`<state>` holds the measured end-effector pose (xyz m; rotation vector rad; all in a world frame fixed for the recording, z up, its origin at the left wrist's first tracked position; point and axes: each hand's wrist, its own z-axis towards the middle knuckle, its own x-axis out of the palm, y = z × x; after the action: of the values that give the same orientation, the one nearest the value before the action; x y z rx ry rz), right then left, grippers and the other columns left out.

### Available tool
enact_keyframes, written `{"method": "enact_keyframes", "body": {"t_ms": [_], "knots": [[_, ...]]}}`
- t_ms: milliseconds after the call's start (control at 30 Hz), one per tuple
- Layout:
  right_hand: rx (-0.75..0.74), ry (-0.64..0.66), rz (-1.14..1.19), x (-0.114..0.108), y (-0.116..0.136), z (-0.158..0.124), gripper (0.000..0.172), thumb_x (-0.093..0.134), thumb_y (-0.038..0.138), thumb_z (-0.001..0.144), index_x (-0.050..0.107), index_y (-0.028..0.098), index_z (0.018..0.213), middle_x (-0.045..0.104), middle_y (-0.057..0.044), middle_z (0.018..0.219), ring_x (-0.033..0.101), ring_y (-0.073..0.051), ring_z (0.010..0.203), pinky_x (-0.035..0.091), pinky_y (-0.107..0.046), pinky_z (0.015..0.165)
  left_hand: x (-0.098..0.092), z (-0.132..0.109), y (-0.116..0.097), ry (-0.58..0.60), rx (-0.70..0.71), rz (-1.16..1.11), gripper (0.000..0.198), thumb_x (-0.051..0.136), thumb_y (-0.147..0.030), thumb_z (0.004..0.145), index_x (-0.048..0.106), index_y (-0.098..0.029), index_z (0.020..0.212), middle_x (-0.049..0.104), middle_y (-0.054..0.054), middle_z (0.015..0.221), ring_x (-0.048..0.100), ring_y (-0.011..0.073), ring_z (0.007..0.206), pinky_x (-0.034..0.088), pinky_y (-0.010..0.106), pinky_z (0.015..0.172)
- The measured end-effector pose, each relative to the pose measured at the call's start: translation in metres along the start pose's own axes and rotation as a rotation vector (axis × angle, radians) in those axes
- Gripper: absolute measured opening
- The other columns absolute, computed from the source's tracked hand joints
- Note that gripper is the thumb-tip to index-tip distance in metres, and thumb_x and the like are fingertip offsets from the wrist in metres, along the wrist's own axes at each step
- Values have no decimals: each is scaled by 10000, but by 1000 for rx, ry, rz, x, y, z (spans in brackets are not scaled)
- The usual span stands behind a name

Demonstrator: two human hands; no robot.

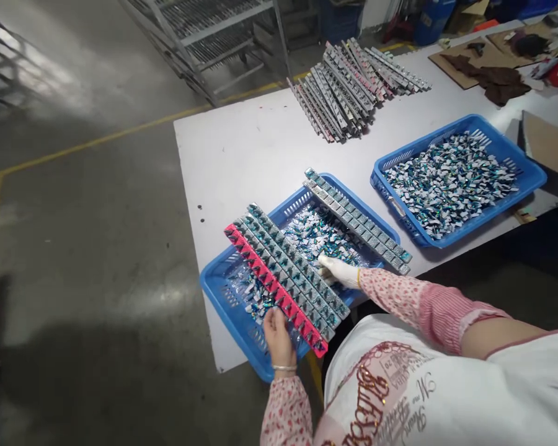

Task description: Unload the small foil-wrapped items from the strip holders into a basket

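Observation:
Three long strips lie side by side across a blue basket (260, 365), a bright pink strip (270, 282) on the left and grey-teal strips (297, 263) beside it. Rows of small dark pointed pieces stand up along them. My left hand (279, 339), bare with a wrist band, has its fingers closed at the outer edge of the pink strip. At the opposite edge, my right hand (339, 271) in a white glove closes on the rightmost grey-teal strip, with its fingertips partly hidden. Small blue-green and white pieces (307, 229) fill the basket beneath.
Two more grey strips (358, 220) span the basket's right side. Another blue basket (474, 238) of small pieces stands to the right on the white table (232, 155). A heap of strips (348, 87) lies at the back. Beyond the table is a metal rack (227, 28).

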<state>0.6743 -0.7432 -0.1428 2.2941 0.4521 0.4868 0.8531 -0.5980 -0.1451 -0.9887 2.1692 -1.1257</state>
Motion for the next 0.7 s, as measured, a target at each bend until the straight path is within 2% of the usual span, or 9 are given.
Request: {"method": "enact_keyframes", "body": {"t_ms": [67, 133, 233, 400, 533, 633, 700], "knots": [[162, 111, 218, 22, -10, 20, 565, 303, 615, 937, 584, 171, 1142, 689, -100, 951, 662, -224, 839, 521, -443, 853, 5, -7, 14, 111, -111, -68, 339, 635, -425, 819, 600, -231, 1094, 640, 37, 1028, 601, 141, 960, 448, 299, 930], [228, 239, 383, 29, -16, 30, 545, 300, 589, 953, 585, 168, 1152, 707, -96, 955, 683, -221, 833, 528, -440, 862, 10, -10, 21, 204, -183, -161, 351, 576, -480, 849, 616, -237, 1099, 650, 59, 1074, 616, 155, 980, 471, 300, 898], [297, 330, 563, 20, -18, 29, 488, 367, 531, 963, 580, 151, 1183, 720, -96, 996, 701, -213, 859, 508, -429, 929, 8, -6, 23, 234, -201, -243, 378, 567, -503, 845, 619, -240, 1112, 667, 64, 1034, 637, 155, 933, 494, 289, 838], [321, 380, 587, -9, -26, 25, 416, 411, 440, 974, 567, 141, 1218, 730, -92, 991, 713, -208, 852, 516, -413, 928, -7, 7, 20, 261, -189, -252, 420, 641, -522, 781, 622, -215, 1067, 680, 53, 941, 650, 144, 800, 497, 261, 718], [344, 402, 639, -8, -41, 35, 401, 361, 395, 997, 550, 123, 1221, 735, -99, 937, 721, -204, 794, 547, -393, 861, -4, 7, 19, 313, -186, -244, 423, 672, -525, 760, 626, -213, 1041, 678, 35, 928, 644, 127, 787, 492, 248, 729], [394, 432, 658, -2, -45, 42, 427, 332, 405, 1004, 547, 103, 1216, 733, -119, 928, 723, -210, 780, 552, -396, 845, -3, 7, 14, 279, -197, -245, 307, 658, -427, 806, 632, -220, 1030, 676, 37, 979, 642, 125, 881, 481, 259, 831], [411, 454, 662, -2, -42, 43, 433, 327, 410, 1007, 546, 101, 1215, 733, -121, 914, 721, -209, 767, 549, -406, 849, -9, 8, 5, 160, -194, -222, 228, 597, -363, 860, 619, -228, 1043, 673, 43, 1007, 638, 131, 940, 469, 279, 874]]}}
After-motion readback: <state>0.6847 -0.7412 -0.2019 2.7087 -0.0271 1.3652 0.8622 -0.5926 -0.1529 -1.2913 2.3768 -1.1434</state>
